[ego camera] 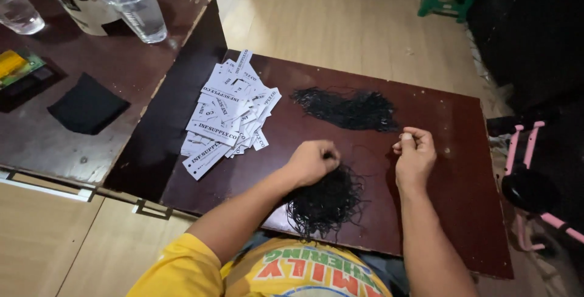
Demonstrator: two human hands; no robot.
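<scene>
head view, left grip (313,160) clenched on black string pile (325,203), right grip (415,151) pinching a strand beside it

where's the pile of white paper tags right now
In the head view the pile of white paper tags lies on the dark table's left part, left of the far black string bundle and beyond the left hand.

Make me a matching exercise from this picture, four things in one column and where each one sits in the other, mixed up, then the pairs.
Things:
1. paper tags
2. plastic cup
3. left hand
4. black cloth

Places:
A. far edge of the side table
B. on the near string pile
C. fanned out on the left of the dark table
D. flat in the middle of the side table

Pairs: 1-C, 2-A, 3-B, 4-D
</scene>
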